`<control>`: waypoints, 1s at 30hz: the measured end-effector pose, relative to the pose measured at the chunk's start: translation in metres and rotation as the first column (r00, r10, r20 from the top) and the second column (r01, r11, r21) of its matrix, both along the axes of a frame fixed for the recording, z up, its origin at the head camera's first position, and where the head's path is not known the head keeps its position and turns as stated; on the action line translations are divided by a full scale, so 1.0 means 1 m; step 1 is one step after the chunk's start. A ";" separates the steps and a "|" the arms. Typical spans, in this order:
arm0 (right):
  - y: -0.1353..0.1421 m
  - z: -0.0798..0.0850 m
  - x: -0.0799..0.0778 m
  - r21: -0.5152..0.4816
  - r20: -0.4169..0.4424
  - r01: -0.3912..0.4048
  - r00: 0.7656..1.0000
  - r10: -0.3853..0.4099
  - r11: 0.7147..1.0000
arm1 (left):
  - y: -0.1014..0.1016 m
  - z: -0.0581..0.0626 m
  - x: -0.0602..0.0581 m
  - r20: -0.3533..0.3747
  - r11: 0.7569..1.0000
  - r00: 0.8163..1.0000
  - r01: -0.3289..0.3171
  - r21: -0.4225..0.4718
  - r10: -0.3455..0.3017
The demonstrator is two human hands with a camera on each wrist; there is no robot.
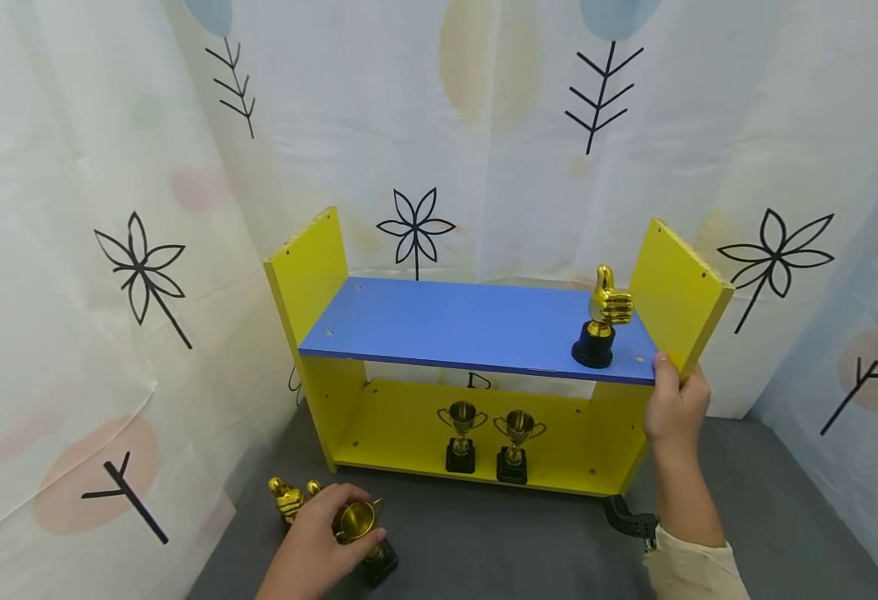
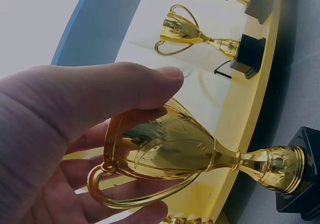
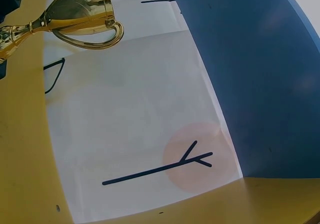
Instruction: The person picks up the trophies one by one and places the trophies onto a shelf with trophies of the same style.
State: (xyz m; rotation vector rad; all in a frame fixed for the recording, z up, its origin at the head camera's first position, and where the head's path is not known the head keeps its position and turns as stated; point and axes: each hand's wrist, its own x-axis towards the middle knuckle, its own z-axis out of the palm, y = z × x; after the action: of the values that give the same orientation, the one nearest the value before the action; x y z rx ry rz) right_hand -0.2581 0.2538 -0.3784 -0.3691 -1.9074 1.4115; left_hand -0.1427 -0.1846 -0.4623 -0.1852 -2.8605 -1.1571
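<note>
My left hand (image 1: 326, 533) holds a gold trophy cup (image 2: 170, 144) by its bowl, thumb on one side and fingers on the other. The cup's black base (image 1: 381, 564) is over the grey surface in front of the shelf unit. With my right hand (image 1: 676, 408) I grip the right side panel of the yellow and blue shelf unit (image 1: 682, 308), the thumb at the front edge of the blue board (image 1: 454, 321). Two more trophy cups (image 1: 461, 419) (image 1: 518, 427) stand upright on the lower yellow board, and a gold thumbs-up trophy (image 1: 600, 321) stands at the blue board's right end.
Beside my left hand, a gold thumbs-up trophy (image 1: 286, 500) and another gold tip (image 1: 314, 486) show, partly hidden. A black strap (image 1: 629, 518) is at my right wrist. Patterned white cloth (image 1: 514, 167) hangs behind and on both sides of the grey surface (image 1: 514, 542).
</note>
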 end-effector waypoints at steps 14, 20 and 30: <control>-0.001 0.000 0.001 -0.004 0.003 -0.010 1.000 0.010 1.000 | 0.007 0.006 -0.008 -0.004 1.000 1.000 -0.015 0.004 0.015; 0.000 0.000 0.001 -0.006 0.001 -0.010 1.000 0.010 1.000 | 0.009 0.006 -0.011 -0.020 1.000 1.000 -0.002 0.003 0.002; 0.001 -0.001 0.001 -0.009 -0.005 -0.013 1.000 0.013 1.000 | 0.013 0.005 -0.014 -0.030 1.000 0.999 0.019 0.021 -0.018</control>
State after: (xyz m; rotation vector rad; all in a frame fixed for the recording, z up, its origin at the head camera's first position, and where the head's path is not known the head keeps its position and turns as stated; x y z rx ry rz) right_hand -0.2572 0.2552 -0.3793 -0.3579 -1.9037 1.4291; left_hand -0.1569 -0.1717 -0.4573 -0.2263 -2.8258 -1.1773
